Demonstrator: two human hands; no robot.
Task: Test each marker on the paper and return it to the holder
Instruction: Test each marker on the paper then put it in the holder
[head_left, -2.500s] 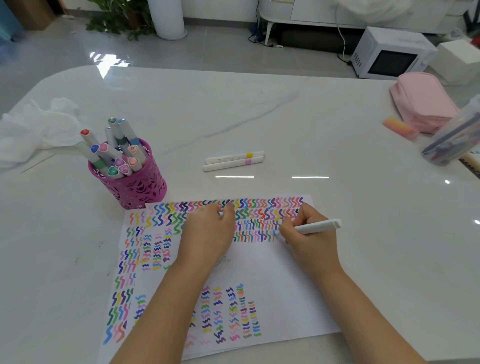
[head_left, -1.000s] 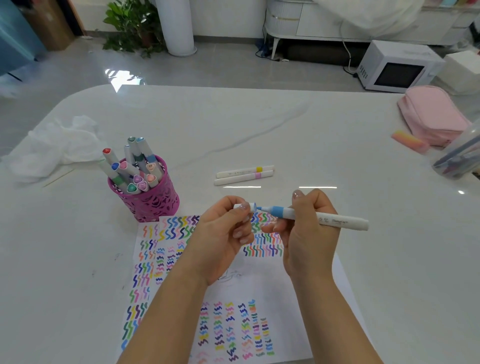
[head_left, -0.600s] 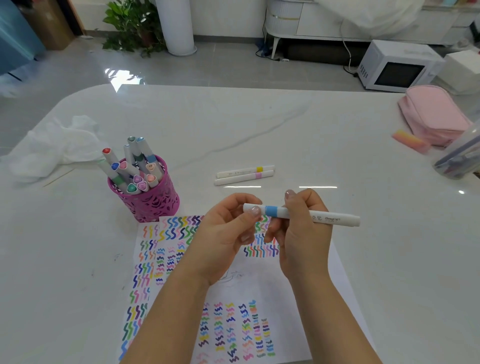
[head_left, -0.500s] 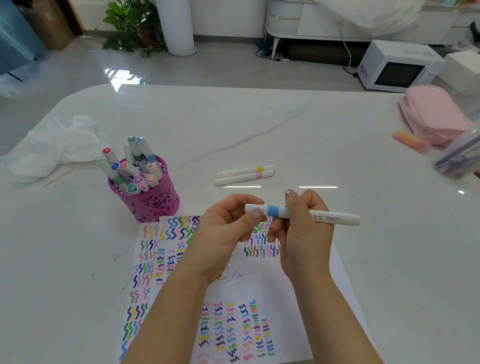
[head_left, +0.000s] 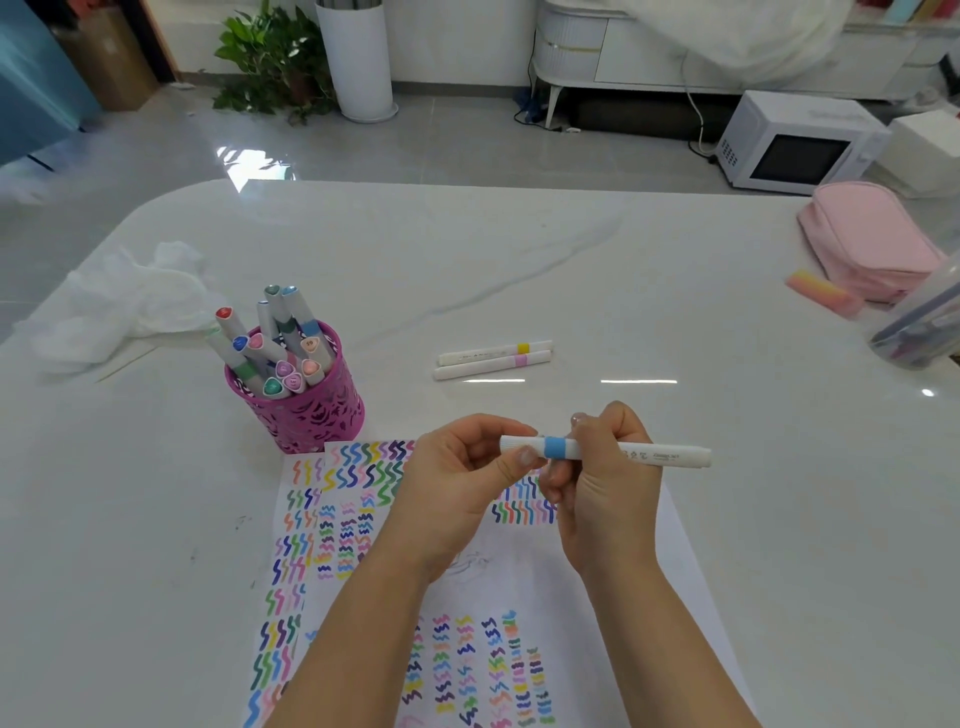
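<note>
I hold a white marker with a blue band (head_left: 654, 454) level above the paper (head_left: 524, 577), capped. My right hand (head_left: 602, 483) grips its barrel just right of the band. My left hand (head_left: 457, 478) pinches the capped end at the left. The paper lies on the table in front of me, covered with coloured squiggles along its top, left side and bottom. A pink perforated holder (head_left: 306, 405) stands at the paper's upper left corner with several markers in it.
Two white markers (head_left: 493, 358), one with a yellow band and one with a pink band, lie side by side beyond the paper. A crumpled white cloth (head_left: 130, 301) sits far left. A pink pouch (head_left: 867, 239), a pink-yellow eraser (head_left: 823, 292) and a clear pen case (head_left: 919, 322) are at the right edge.
The marker was drawing on the paper, then was lifted. My left hand pushed the cap onto its blue tip. In the last half second nothing moved.
</note>
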